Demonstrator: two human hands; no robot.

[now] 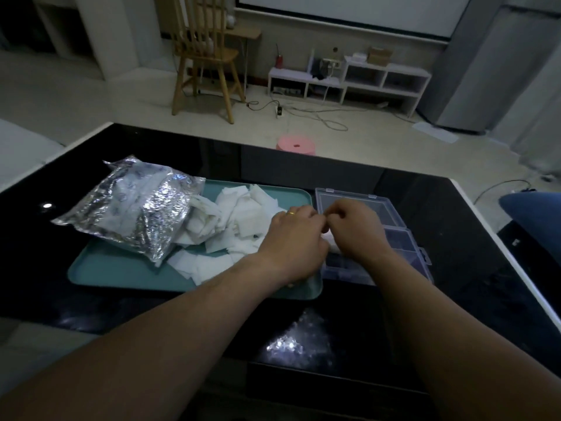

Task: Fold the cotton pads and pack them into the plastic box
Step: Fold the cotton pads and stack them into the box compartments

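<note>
Your left hand [293, 235] and right hand [355, 229] meet knuckle to knuckle, both pinching 1 cotton pad [331, 240] between them, plastic box [400, 238] just under your right hand. Loosen either pinch and the fold may spring open before it reaches a compartment

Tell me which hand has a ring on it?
The left hand, over the teal tray's edge, wears a gold ring; the right hand shows none.
</note>
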